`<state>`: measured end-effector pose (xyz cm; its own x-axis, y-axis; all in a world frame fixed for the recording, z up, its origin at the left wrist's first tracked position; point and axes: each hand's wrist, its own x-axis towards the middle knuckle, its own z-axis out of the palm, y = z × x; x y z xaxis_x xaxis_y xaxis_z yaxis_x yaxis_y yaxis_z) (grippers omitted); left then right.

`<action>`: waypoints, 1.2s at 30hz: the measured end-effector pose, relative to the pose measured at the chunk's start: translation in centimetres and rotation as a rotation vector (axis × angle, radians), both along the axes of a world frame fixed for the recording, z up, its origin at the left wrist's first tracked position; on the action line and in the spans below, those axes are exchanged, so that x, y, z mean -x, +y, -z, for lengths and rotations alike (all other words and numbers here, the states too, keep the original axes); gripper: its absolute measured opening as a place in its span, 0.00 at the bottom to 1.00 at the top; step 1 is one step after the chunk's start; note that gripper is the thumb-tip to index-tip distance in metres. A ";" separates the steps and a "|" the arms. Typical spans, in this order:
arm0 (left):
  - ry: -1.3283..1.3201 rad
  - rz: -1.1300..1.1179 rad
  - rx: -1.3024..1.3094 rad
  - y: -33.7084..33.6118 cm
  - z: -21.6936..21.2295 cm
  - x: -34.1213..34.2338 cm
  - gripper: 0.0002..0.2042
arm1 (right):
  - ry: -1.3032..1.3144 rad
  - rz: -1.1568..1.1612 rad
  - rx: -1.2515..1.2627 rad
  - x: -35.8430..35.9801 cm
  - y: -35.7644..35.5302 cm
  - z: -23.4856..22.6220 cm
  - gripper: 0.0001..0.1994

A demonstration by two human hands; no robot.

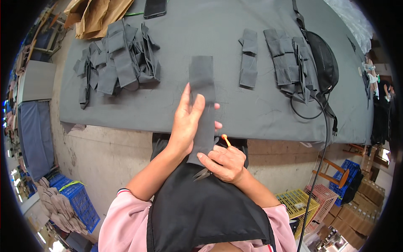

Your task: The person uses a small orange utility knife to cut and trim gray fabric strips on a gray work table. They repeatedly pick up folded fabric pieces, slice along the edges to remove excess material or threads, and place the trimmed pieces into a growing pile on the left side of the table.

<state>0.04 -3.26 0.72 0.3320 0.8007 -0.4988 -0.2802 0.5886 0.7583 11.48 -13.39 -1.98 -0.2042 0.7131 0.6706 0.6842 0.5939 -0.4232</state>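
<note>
Place: a garment or sewing workshop.
Worktable (126, 111): wide, covered in grey cloth, filling the view from 10 to 2 o'clock.
Cut pieces: stacks of grey fabric pieces (115, 63) at 11 o'clock, more grey pieces (289, 63) at 1 o'clock.
Floor: bare concrete floor (105, 155), with blue crate (77, 201) at 8 o'clock and yellow crate (296, 201), pink crate (323, 199) at 4 o'clock.
Stock: cardboard boxes (361, 210) at 4 o'clock.

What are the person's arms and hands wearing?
Both hands, the left hand and the right hand, are bare, with no gloves. The forearms are bare too. Short pink sleeves cover the upper arms, with striped trim at the cuffs.
</note>
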 end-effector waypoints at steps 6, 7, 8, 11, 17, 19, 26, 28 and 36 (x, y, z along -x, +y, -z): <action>0.094 0.065 -0.289 -1.1 1.6 0.6 0.34 | 0.123 0.003 0.132 0.0 0.4 0.2 0.17; 0.124 0.052 -0.330 -1.4 1.9 0.7 0.33 | 0.211 -0.035 0.244 0.0 0.1 -0.1 0.19; 0.152 0.038 -0.371 -1.6 2.1 0.7 0.31 | 0.297 -0.072 0.357 -0.2 -0.2 -0.6 0.20; 0.143 0.014 -0.396 -1.7 0.5 0.4 0.27 | 0.539 0.112 0.495 -1.0 -0.3 -2.5 0.18; 0.308 0.082 -0.626 -1.5 1.6 0.6 0.22 | 0.311 0.052 0.512 -1.9 2.5 -3.5 0.14; 0.314 0.088 -0.604 -1.4 1.4 0.7 0.22 | 0.223 0.001 0.518 -2.0 2.8 -3.1 0.13; 0.335 0.160 -0.604 -1.2 1.8 1.2 0.23 | 0.405 -0.056 0.651 -1.9 2.7 -2.7 0.09; 0.371 0.165 -0.647 -1.2 2.4 1.2 0.23 | 0.675 -0.017 0.738 -2.2 2.1 -2.7 0.07; 0.373 0.107 -0.694 -1.0 1.9 0.9 0.23 | 0.052 0.274 0.526 -1.6 0.1 -4.7 0.15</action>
<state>-0.85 -4.28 -1.22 0.3342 0.9425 0.0086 0.0961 -0.0431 0.9944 13.08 -13.27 2.75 0.0581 0.9745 0.2168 0.7536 0.0996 -0.6497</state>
